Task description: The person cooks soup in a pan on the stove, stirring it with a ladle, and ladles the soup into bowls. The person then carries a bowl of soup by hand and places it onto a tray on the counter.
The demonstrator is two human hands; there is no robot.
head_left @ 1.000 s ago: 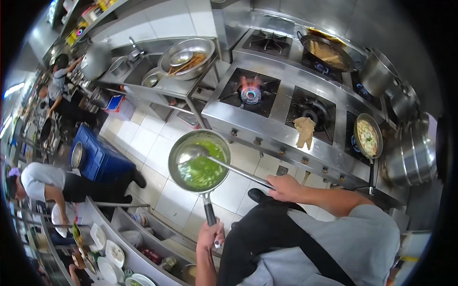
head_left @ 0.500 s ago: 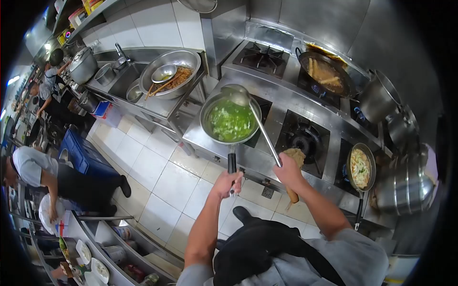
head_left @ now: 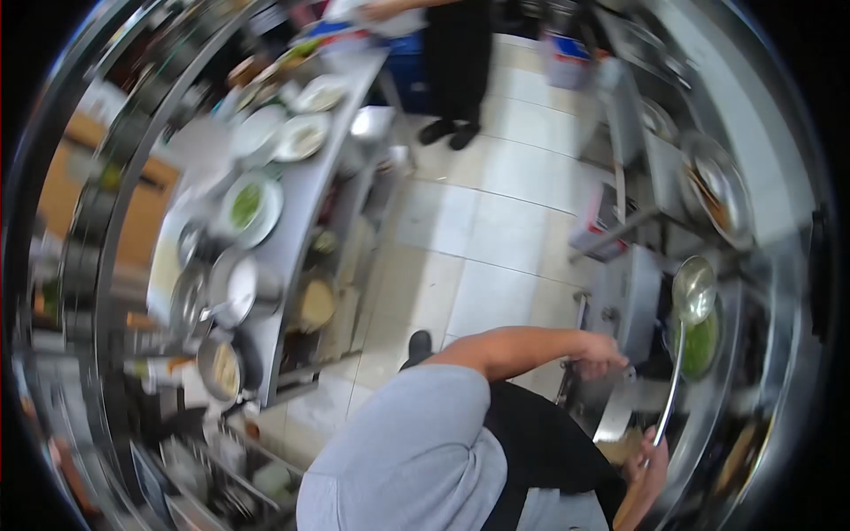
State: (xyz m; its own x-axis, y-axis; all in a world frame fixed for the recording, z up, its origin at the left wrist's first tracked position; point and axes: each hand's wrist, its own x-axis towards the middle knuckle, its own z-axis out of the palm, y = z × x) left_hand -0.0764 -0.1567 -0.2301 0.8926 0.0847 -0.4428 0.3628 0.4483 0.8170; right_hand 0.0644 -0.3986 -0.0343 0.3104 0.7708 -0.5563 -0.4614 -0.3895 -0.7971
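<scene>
At the right of the head view, a pan of green soup (head_left: 701, 345) sits on the stove, its black handle pointing toward me. My left hand (head_left: 602, 356) is closed at the end of that handle, though motion blurs the fingers. Wrapped round the long shaft of a metal ladle (head_left: 695, 288) is my right hand (head_left: 648, 465). The ladle's bowl hangs over the far part of the pan and hides some of the green liquid.
A steel counter at left holds several plates, one with chopped greens (head_left: 247, 205), and a metal pot (head_left: 237, 288). A person (head_left: 456, 66) stands at its far end. Beyond the pan, a large bowl (head_left: 719, 190) rests on the sink bench. Tiled floor (head_left: 469, 230) runs between.
My view has swung left, from the stove to the aisle and the counter of plates. The ladle stays in my right hand over the pan, and my left hand stays at the handle.
</scene>
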